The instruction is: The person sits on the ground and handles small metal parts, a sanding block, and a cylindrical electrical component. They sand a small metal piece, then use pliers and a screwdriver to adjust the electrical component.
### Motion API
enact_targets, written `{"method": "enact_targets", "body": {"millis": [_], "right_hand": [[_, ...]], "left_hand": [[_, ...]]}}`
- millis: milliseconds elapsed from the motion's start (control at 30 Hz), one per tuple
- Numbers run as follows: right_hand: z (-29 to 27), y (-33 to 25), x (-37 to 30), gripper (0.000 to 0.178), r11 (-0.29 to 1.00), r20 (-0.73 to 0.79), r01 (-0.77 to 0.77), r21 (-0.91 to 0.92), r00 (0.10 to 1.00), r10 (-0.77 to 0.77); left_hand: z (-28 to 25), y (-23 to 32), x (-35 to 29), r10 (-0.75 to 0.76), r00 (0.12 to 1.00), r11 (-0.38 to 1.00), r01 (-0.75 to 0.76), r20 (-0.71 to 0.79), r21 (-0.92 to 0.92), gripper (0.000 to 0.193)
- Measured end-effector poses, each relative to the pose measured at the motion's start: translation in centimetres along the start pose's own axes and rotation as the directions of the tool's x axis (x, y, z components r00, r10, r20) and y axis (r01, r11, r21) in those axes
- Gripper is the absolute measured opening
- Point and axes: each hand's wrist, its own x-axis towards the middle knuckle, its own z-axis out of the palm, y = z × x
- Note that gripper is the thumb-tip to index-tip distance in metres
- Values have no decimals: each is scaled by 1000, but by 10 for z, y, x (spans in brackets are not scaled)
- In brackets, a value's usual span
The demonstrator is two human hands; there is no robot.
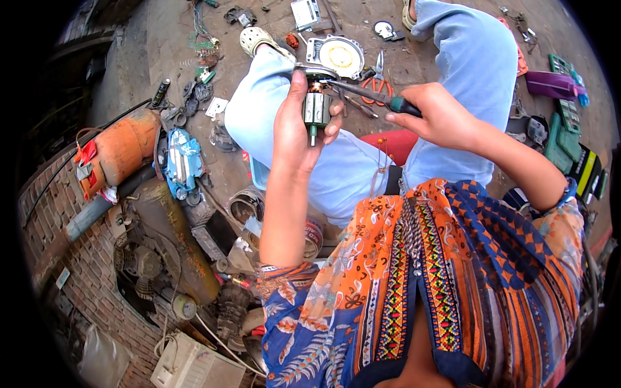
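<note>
My left hand [294,126] is closed around a motor armature [316,110] with a silvery ribbed core, a copper-coloured commutator and a shaft pointing toward me. A round dark disc [317,72] sits at its far end, under my thumb. My right hand [440,116] grips a long, tapered metal tool with a dark green handle [405,107]. Its thin tip reaches left to the armature, near the disc; whether it touches cannot be made out. Just beyond the tool lie orange-handled pliers [378,85] on the ground.
Ahead lie a round metal housing [337,57], a white board [305,13] and scattered wires. An orange gas cylinder [129,145], a blue wrapped part [184,158], a rusty cylinder [171,239] and tins [246,204] crowd the left. Green tool cases [563,143] and a purple object [550,84] lie right.
</note>
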Motion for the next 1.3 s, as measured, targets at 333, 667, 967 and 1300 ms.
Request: {"method": "enact_targets", "body": {"millis": [333,667,967,1300], "right_hand": [[26,7,5,32,989,-265,89,-119,957,-118],[-5,0,0,35,994,24,-82,77,996,80],[-17,-2,3,41,995,67,-5,98,998,-2],[-15,-4,1,38,984,121,-18,178,993,-4]], "left_hand": [[-3,-4,1,-129,978,813,200,166,-546,39],[-1,-1,1,33,999,964,-21,42,-265,41],[6,-1,-6,128,991,989,-126,-26,77,44],[7,2,-11,142,989,954,-128,-32,273,45]]}}
